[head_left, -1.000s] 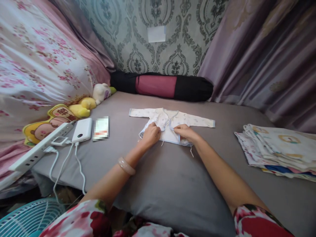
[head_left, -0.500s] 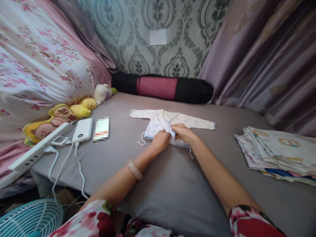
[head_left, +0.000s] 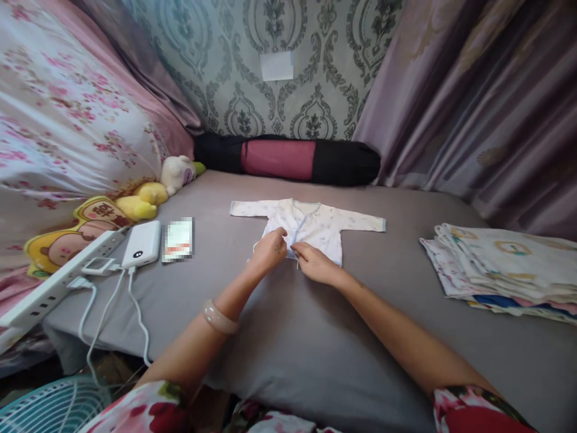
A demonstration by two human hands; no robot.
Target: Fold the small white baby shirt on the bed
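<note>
A small white baby shirt (head_left: 311,224) with long sleeves lies spread flat on the grey bed sheet (head_left: 288,337), front side up. My left hand (head_left: 269,250) is closed at the shirt's lower left hem, fingers pinched on the fabric or its tie string. My right hand (head_left: 314,264) sits just to its right at the hem's middle, fingers curled and pinching the hem or a tie string. The two hands nearly touch. A pale bangle (head_left: 219,317) is on my left wrist.
A stack of folded printed cloths (head_left: 500,267) lies at the right. At the left are a white power bank (head_left: 142,243), a phone (head_left: 178,239), a power strip (head_left: 58,282) with cables, plush toys (head_left: 135,201). A black-and-pink bolster (head_left: 288,157) lies against the wall. A fan (head_left: 49,409) shows at bottom left.
The shirt's front panels have been laid closed and flat. Both hands came together at the lower hem; the right hand moved left and down from the shirt's middle.
</note>
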